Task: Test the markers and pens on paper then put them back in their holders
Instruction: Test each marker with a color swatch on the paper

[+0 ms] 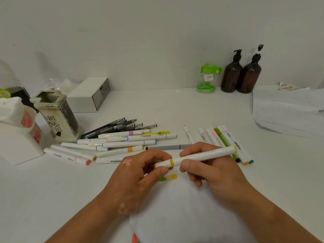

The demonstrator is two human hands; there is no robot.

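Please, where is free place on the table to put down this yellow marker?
Bare table for the yellow marker lies behind the marker pile, between the white box and the green jar. More is at the front right, between the marker row and the paper stack. Crowded: around the pen holder.

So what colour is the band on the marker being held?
Yellow band on the marker; head view.

white markers [149, 137], apparently printed MARKER

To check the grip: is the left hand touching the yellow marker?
Touching. The head view shows the left hand pinching the cap end of the yellow marker.
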